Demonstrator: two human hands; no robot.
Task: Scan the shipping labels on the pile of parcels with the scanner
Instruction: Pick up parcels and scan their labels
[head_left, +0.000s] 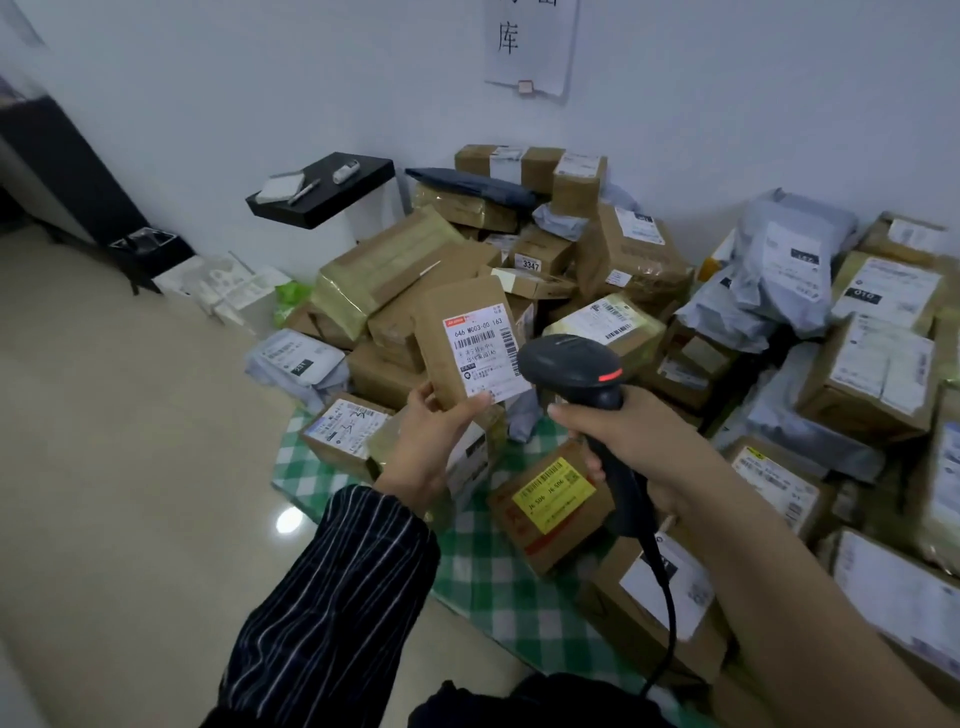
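Observation:
My left hand (431, 436) grips the lower end of a small brown parcel (441, 348) and holds it upright above the pile. Its white shipping label (483, 351) with barcodes faces me. My right hand (628, 441) holds the handle of a black barcode scanner (576, 366), whose head sits just right of the label with a red light showing on its side. The scanner's black cable (665, 597) trails down towards me. The pile of parcels (623, 270), brown boxes and grey mailer bags, fills the corner behind and to the right.
A green-checked cloth (483, 571) lies under the near parcels, including a box with a yellow label (553, 493). A low black table (322, 189) with a notepad and marker stands against the wall. Pale tiled floor (130, 441) spreads out to the left.

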